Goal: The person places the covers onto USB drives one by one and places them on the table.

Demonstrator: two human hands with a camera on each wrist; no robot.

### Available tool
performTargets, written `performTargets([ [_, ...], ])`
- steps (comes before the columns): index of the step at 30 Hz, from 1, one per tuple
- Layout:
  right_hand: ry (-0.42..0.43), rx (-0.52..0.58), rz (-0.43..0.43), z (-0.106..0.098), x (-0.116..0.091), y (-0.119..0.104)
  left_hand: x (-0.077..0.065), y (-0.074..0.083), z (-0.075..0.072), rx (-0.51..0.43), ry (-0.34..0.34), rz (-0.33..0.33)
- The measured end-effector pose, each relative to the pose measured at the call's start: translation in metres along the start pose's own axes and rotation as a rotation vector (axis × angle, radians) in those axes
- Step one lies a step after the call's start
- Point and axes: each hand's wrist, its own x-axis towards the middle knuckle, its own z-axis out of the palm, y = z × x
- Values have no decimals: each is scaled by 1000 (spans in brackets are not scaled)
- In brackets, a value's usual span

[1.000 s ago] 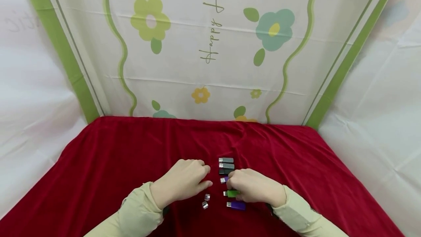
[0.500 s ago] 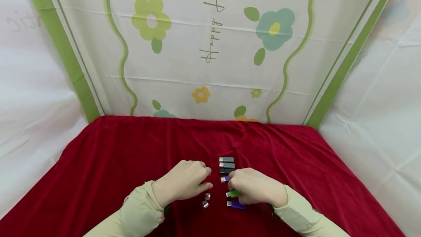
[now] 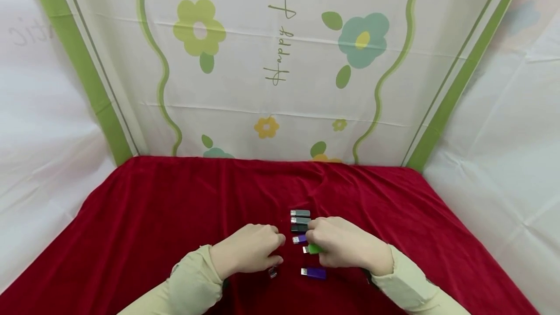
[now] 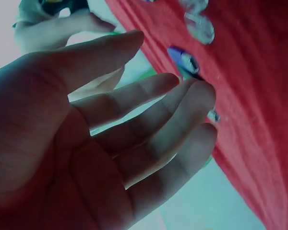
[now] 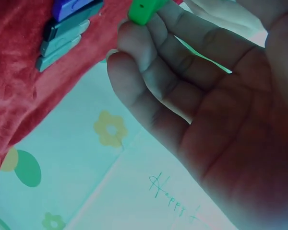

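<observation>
My right hand [image 3: 347,246] pinches a green USB stick [image 3: 313,249], its metal plug pointing left; in the right wrist view the green end [image 5: 142,10] shows at the fingertips. To the left, my left hand [image 3: 250,251] hovers low with loosely bent fingers and nothing between them. Two small silver metal pieces [image 4: 200,28] lie near its thumb; in the head view one piece [image 3: 273,272] shows beneath the thumb. A purple USB stick [image 3: 316,273] lies nearest the body. Another purple stick [image 3: 299,239] is partly covered by my right hand.
Beyond the hands, a black stick [image 3: 299,228] and two grey USB sticks [image 3: 301,213] lie side by side in a column. Red velvet cloth [image 3: 175,198] covers the table. A white flowered curtain [image 3: 245,86] hangs behind it, with white fabric on both sides.
The green stick has been lifted from the cloth and moved slightly away from the body with my right hand. My left hand has shifted toward the body and right, covering one silver piece.
</observation>
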Motion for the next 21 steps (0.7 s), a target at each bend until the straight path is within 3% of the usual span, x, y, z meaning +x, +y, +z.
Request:
performTargets([
  [11, 12, 2, -16, -6, -1, -3, 1, 9, 13, 0, -11, 45],
  [21, 65, -9, -34, -9, -2, -4, 3, 10, 17, 42, 31, 88],
])
